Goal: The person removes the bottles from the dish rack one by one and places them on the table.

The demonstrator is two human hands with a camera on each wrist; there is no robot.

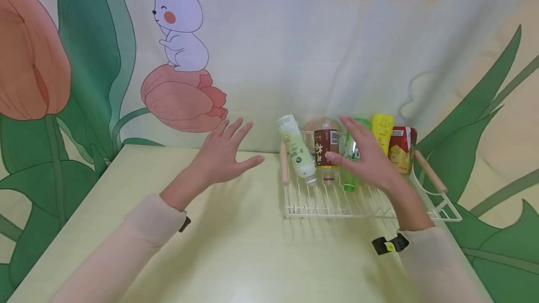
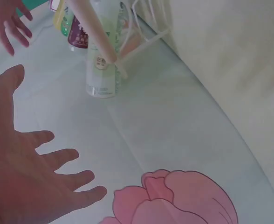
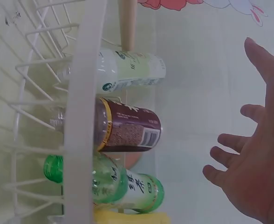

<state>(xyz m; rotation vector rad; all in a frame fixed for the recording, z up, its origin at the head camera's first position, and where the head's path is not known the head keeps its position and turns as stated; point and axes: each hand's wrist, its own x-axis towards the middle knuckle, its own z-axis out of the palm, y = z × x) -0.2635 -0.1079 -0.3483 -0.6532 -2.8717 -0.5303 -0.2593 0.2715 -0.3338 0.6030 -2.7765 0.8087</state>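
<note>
My left hand (image 1: 223,153) hovers over the table left of a white wire rack, fingers spread and holding nothing. The right hand (image 1: 366,158) is held above the rack (image 1: 316,210), its fingers extended and apart from the bottles. In the rack lean a pale green-white bottle (image 1: 296,146), a bottle with a dark maroon label (image 1: 326,146), a green bottle (image 1: 350,146), a yellow container (image 1: 382,130) and a red-and-gold package (image 1: 402,148). In the head view my right hand partly hides the green bottle. The right wrist view shows the bottles' caps beside the rack's wires.
The rack has wooden handles (image 1: 429,171) at its two ends and stands at the back right of the pale table (image 1: 252,256). Behind it hangs a printed cloth (image 1: 269,50) with a rabbit and tulips. Black straps (image 1: 390,244) sit at both wrists.
</note>
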